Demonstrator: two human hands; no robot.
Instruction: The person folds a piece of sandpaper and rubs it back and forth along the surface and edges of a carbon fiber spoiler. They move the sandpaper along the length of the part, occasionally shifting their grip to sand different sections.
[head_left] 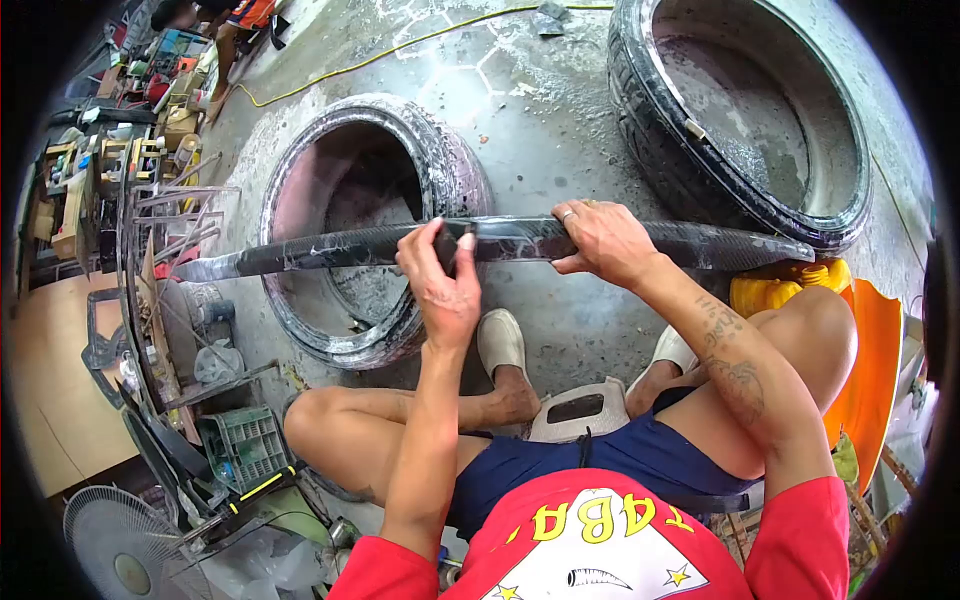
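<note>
Two bare hands are on one long strip [340,252], dark and woven-looking, lying crosswise beyond the knees. Left hand [440,295]: thumb and fingers closed round a small dark block [457,250] at the strip's upper face. Right hand [610,243]: wrapped over the strip, holding it right of the middle.

Handling, as judged: light and fairly stiff for its length; the glossy, white-smeared face may be slippery, and the tapering ends look most fragile. Best hold: the broad middle, by both edges.

Low at left stand a fan [128,560] and a crate [243,450]. At right, a yellow container [770,292] and an orange panel [868,380] crowd the strip's end. The left tyre [455,165] lies beneath the strip; whether it bears weight cannot be told. The right tyre [640,110] obstructs outward movement. Farther off: a yellow hose [330,75] and another person's leg [222,65].
</note>
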